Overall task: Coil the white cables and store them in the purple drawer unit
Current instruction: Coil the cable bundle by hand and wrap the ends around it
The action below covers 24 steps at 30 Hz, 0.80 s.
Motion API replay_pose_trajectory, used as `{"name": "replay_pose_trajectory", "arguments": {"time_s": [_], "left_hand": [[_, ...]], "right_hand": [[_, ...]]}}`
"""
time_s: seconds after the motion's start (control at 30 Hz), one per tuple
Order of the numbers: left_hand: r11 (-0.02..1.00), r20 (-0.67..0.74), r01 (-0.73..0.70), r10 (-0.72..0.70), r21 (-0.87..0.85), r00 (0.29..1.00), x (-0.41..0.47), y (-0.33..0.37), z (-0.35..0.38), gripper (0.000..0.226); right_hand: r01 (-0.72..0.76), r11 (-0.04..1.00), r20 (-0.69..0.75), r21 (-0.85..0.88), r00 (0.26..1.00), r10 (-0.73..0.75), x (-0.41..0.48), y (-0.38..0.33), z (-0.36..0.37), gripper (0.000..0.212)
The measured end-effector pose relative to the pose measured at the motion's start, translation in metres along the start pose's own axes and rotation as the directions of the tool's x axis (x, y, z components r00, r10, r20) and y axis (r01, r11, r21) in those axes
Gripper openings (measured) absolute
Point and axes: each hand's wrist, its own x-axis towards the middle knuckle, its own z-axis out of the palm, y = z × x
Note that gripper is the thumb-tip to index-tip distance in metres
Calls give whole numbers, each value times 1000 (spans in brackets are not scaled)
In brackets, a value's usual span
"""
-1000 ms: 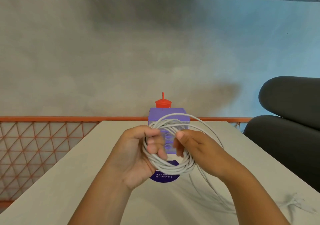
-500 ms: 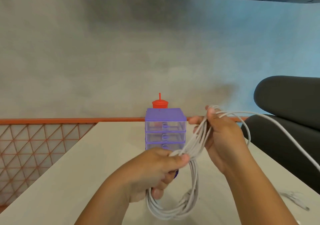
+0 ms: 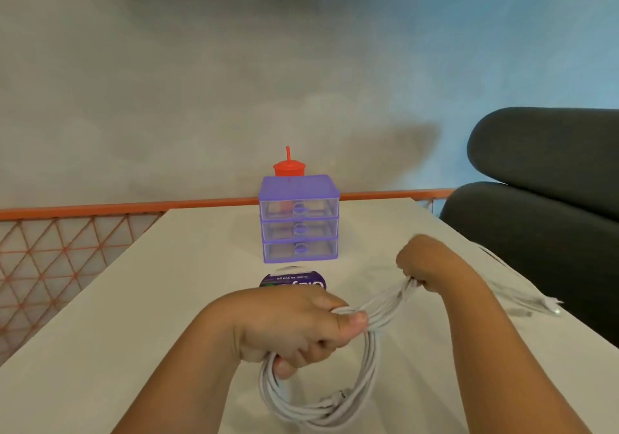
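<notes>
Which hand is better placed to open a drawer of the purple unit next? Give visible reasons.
Probably the right hand: it sits nearer the purple drawer unit and grips only a stretched bundle of the white cable, while the left hand holds the coil together.

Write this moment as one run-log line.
left hand: grips white cable coil | right hand: grips its upper strands | purple drawer unit: drawers shut

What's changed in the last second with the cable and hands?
The white cable coil dropped from in front of the purple drawer unit to hang below the left hand, which keeps its grip. The right hand pulled strands up to the right, then came down, still gripping them. Drawer unit and red cup stayed put, drawers shut.
</notes>
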Motion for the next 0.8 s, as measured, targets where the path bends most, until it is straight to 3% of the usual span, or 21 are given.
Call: {"name": "replay_pose_trajectory", "arguments": {"time_s": [0.07,0.17,0.27,0.37,0.5,0.53,0.6,0.67,0.7,0.73,0.8], "left_hand": [[998,40,-45,47,-48,998,-3,-1,-5,46],[986,31,-93,98,-138,995,-10,-2,-15,41],[963,22,-124,133,-238,991,-15,-5,-23,49],[938,32,-132,150,-319,988,-13,-7,-25,52],[872,-52,-161,155,-462,987,-13,-6,-30,43],[858,-90,-164,138,-486,986,-13,-6,-32,41],[833,-143,-171,112,-527,983,-14,-6,-36,38],[813,-160,-178,106,-555,981,-14,-7,-37,36],[808,-159,-178,106,-562,982,-14,-6,-37,36],[806,-157,-176,105,-565,982,-15,-6,-37,36],[807,-154,-175,106,-564,982,-17,-5,-37,36]], "right_hand": [[-16,974,116,-226,992,43,6,8,6,29],[-42,875,125,-483,985,116,13,20,11,27],[-59,825,96,-562,986,135,22,31,15,27],[-25,906,-23,-423,1000,17,29,33,22,21],[193,907,-70,-374,969,-235,19,12,13,42],[289,903,-123,-317,932,-341,9,5,4,46],[551,833,-156,-45,820,-551,-19,-10,-15,41],[672,663,31,330,695,-719,-56,-29,-27,28],[677,609,117,413,623,-773,-66,-35,-28,30],[701,580,177,414,563,-807,-70,-39,-23,35],[784,549,194,288,514,-836,-66,-45,-8,37]]}}
